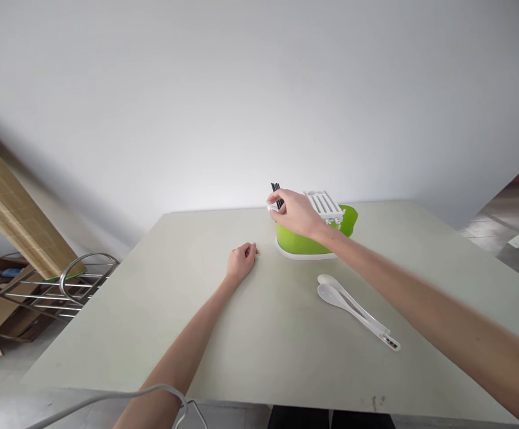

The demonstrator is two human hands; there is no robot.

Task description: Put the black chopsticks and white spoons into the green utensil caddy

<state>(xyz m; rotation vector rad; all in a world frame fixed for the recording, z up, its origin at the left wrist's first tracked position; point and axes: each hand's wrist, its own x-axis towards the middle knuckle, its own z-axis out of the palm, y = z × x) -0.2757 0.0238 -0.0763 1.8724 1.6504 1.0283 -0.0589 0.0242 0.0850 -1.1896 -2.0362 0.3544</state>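
At the left end of a green holder (297,243) with a white base, my right hand (295,213) is closed, its thumb and fingers pinching a white spoon (272,207). Only a small rounded bit of that spoon shows; the fingers cover the rest. Several black chopsticks (275,187) stand upright just behind these fingertips. My left hand (241,261) rests on the table to the left of the holder, fingers curled in, with nothing visible in them. Two long white spoons (353,313) lie side by side in front of the holder, below my right forearm.
A white slotted rack (324,205) sits on top of the holder's right part. The pale table (152,333) meets a wall at the back. A grey cable (120,395) crosses my left forearm. Beyond the left edge stand a metal rack (67,286) and a cardboard box (0,316).
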